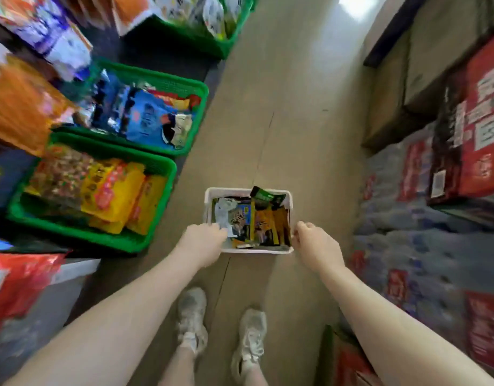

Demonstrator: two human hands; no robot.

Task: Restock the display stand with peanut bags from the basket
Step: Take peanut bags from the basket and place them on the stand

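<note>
**shelfrat:** ok where are we at? Biggest thing first: the beige tiled aisle floor runs up the middle, with stacked red printed cartons on the right and the display stand on the left, basically a row of green plastic crates. The nearest green crate has yellow and orange snack bags in it, and the one behind it has blue ones.

**binwrangler:** yeah, and honestly the job looks barely started to me. The small white plastic basket is low down over the floor, right in front of the person's grey sneakers, and it's packed with peanut bags, yellow, black and blue packs standing on edge. Can't see any of them clearly landed in a crate, though it's all pretty blurry.

**shelfrat:** hands?

**binwrangler:** left hand is curled over the basket's left rim, gripping it. Right hand has its fingers bent at the right rim, looks like it's holding that side too, fingertips are hidden so not 100% sure.

**shelfrat:** so pretty much all the restocking is left: pull bags out, slot them into the stand.
</note>
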